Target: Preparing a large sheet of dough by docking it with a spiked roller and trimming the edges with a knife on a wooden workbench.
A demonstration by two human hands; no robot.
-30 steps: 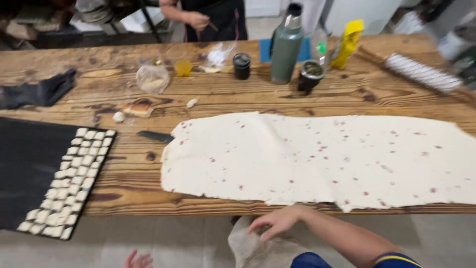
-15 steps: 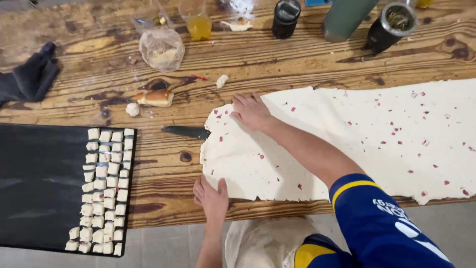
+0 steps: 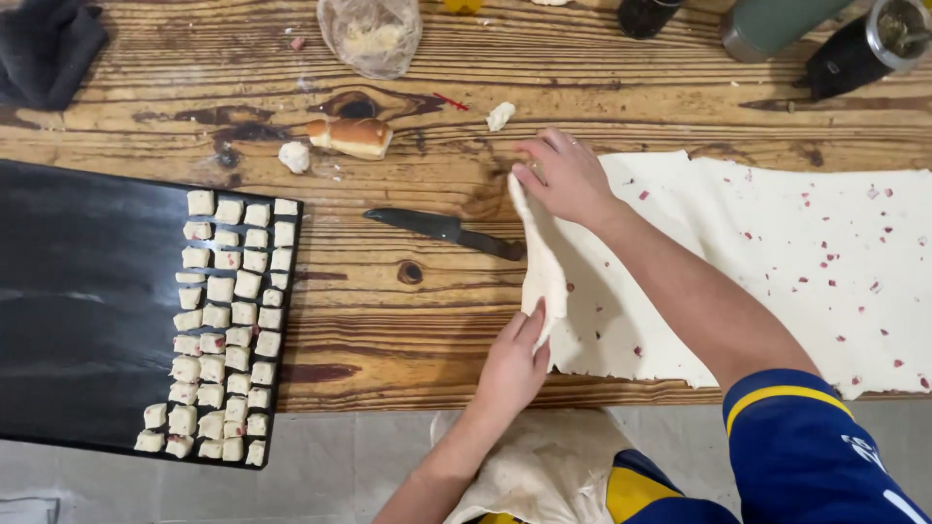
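Pale dough flecked with red, a thin sheet of dough (image 3: 757, 262) spreads across the right half of a wooden table (image 3: 408, 330), its left edge lifted and folding over as a person works it with both hands. The right hand (image 3: 568, 180) pinches the far corner of that edge, fingers closed on the dough; the left hand (image 3: 513, 364) grips the near corner, fingers pressed together on the raised flap. The lifted edge thus runs between the two hands, standing off the wood, while the rest of the sheet lies flat to the right. A black knife (image 3: 449, 231) lies just left of the fold, its handle almost touching the dough; the hanging flap could drag on it. The thin sheet looks liable to tear or stretch if one hand pulls harder than the other, and its ragged near edge lies close to the table's near lip, where it could slip off. To the left, a black tray (image 3: 87, 311) holds rows of small cut dough pieces (image 3: 228, 320). Farther off lie a bread roll (image 3: 351, 137), a plastic bag (image 3: 371, 34) and dark tumblers (image 3: 854, 53).
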